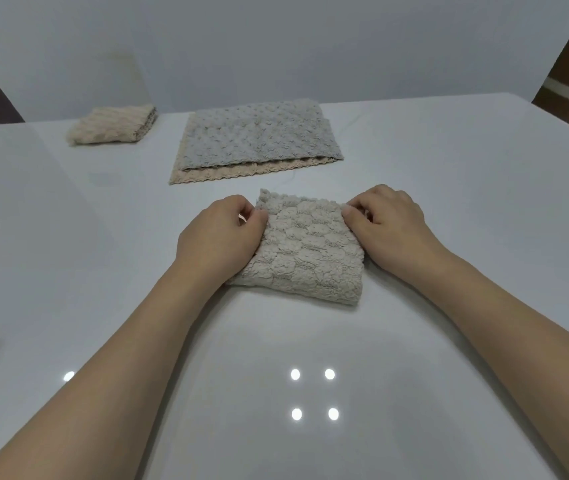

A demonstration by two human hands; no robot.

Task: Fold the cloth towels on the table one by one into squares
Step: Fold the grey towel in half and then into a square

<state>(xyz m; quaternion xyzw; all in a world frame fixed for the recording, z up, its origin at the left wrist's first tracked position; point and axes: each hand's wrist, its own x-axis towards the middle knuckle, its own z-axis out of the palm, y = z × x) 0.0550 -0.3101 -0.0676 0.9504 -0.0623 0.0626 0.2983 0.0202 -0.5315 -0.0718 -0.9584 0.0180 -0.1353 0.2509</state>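
While the folded beige towel (307,247) lies mid-counter (449,202), left hand (219,233) and right hand (388,226) pinch its far corners with curled fingers (349,211); unfolded towels (255,140) lie toward the far edge.

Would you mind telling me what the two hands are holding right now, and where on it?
Both hold the folded beige towel at its far corners: the left hand pinches the far-left corner, the right hand the far-right one.

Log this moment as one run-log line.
stage: squaring fold | left hand: pinches beige towel far left corner | right hand: pinches far right corner | waiting: grey towel on unfolded beige towel
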